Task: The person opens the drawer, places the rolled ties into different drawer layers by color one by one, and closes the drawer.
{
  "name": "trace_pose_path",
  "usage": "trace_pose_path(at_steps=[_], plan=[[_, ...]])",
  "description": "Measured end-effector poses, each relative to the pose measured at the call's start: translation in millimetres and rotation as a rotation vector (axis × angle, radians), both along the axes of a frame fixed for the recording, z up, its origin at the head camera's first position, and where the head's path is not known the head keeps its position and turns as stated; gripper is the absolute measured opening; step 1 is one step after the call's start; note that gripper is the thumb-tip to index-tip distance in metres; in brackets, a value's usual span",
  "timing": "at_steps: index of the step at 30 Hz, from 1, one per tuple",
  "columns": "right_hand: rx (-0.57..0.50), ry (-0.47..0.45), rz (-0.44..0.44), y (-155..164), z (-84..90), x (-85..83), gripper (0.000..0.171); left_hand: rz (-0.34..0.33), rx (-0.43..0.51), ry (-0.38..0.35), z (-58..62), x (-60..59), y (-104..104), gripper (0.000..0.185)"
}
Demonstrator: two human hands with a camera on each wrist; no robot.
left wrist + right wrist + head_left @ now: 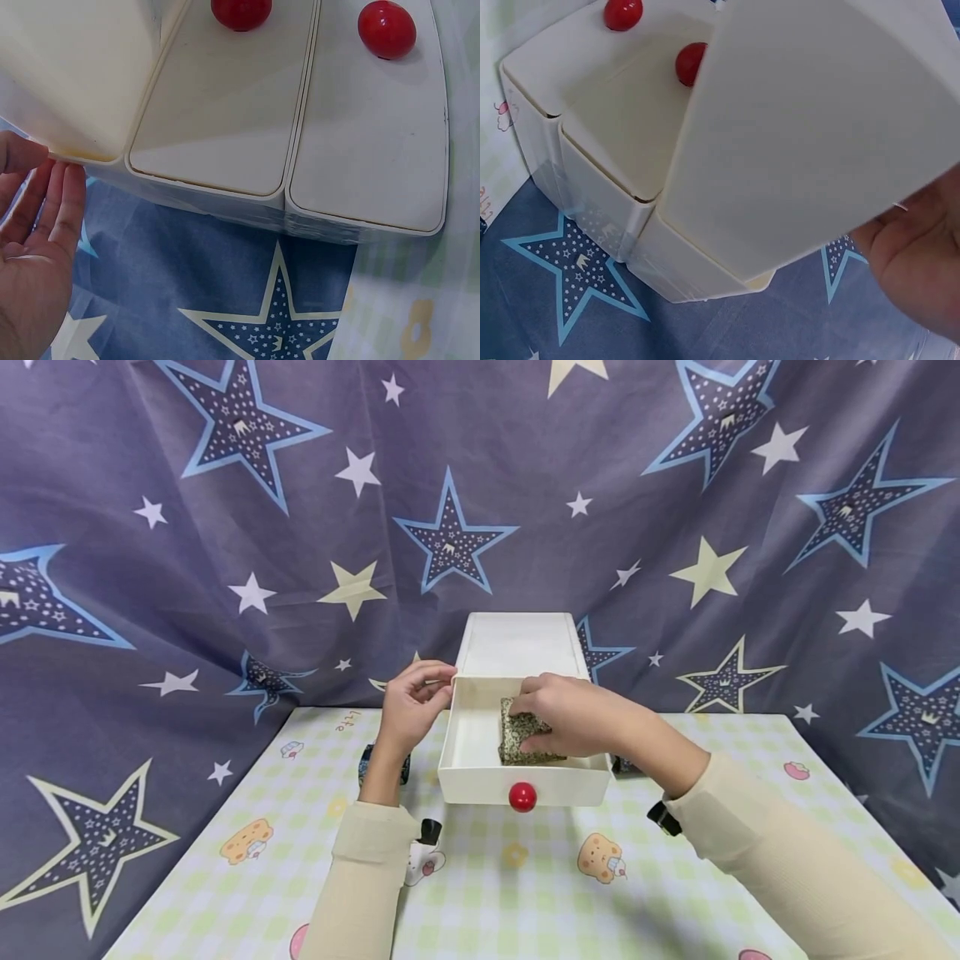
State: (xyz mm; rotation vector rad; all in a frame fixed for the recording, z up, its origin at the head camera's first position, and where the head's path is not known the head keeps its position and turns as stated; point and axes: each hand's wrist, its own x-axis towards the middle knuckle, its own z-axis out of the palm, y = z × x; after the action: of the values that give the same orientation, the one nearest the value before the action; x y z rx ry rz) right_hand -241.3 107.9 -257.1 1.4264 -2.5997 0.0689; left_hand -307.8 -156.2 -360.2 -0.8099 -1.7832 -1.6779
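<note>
A white drawer cabinet (522,643) has its top drawer (487,783) pulled out, with a round red knob (522,797) on the front. Inside lies a flat, squarish thing (516,739) speckled gold and black; its kind cannot be told. My right hand (573,714) reaches into the drawer and grips it, thumb at the near side and fingers at the far side. My left hand (416,702) pinches the cabinet's left front edge beside the drawer, thumb above and fingers below in the left wrist view. In the right wrist view the drawer wall (810,135) hides most of the right hand.
Below the open drawer are two shut drawers (225,105) with red knobs. The cabinet stands on a green checked tablecloth (517,893), close to a dark blue star-patterned curtain (300,568). Small dark pieces (663,818) sit at both wrists.
</note>
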Motion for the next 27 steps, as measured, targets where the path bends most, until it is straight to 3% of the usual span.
trace_pose_path(at_steps=[6,14,21,27], plan=[[0.001,0.049,-0.020,0.4,-7.1,1.5,0.035,0.005,-0.005,-0.015,1.3,1.1,0.2,0.025],[-0.018,0.112,-0.015,5.0,-11.1,5.1,0.037,0.003,-0.017,-0.023,16.8,20.9,4.9,0.022],[-0.064,0.209,0.017,10.0,-12.6,11.7,0.033,0.005,-0.015,-0.017,3.6,4.1,0.6,0.024],[-0.128,0.281,0.075,10.5,-11.7,17.0,0.033,-0.004,-0.014,-0.007,-0.5,0.7,-2.4,0.022]])
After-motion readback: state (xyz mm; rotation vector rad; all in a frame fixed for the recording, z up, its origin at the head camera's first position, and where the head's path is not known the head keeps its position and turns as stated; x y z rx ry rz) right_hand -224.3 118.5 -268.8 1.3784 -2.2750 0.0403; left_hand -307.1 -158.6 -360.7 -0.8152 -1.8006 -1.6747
